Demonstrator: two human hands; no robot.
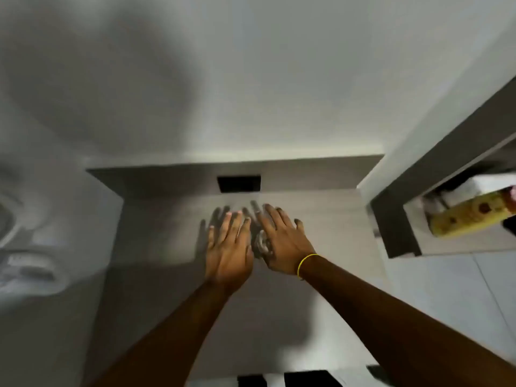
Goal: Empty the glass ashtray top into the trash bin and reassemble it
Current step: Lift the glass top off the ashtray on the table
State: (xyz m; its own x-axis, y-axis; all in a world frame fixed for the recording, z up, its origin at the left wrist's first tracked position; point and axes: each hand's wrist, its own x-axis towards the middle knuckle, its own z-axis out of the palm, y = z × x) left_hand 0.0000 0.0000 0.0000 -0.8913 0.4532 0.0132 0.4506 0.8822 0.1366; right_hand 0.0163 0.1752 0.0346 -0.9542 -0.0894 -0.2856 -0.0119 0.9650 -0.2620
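Left hand (227, 247) and right hand (282, 238): spread flat, fingers extended, grasping nothing, above grey ledge (321, 208). Blurred glass-like object (262, 243), probably ashtray top, directly between both, just beside right thumb; right hand marginally nearer. Long axis indeterminate.

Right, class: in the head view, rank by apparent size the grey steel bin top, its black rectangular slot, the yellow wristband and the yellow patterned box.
1. Grey steel bin top
2. Yellow patterned box, partly cut off by the frame
3. Black rectangular slot
4. Yellow wristband, thinnest
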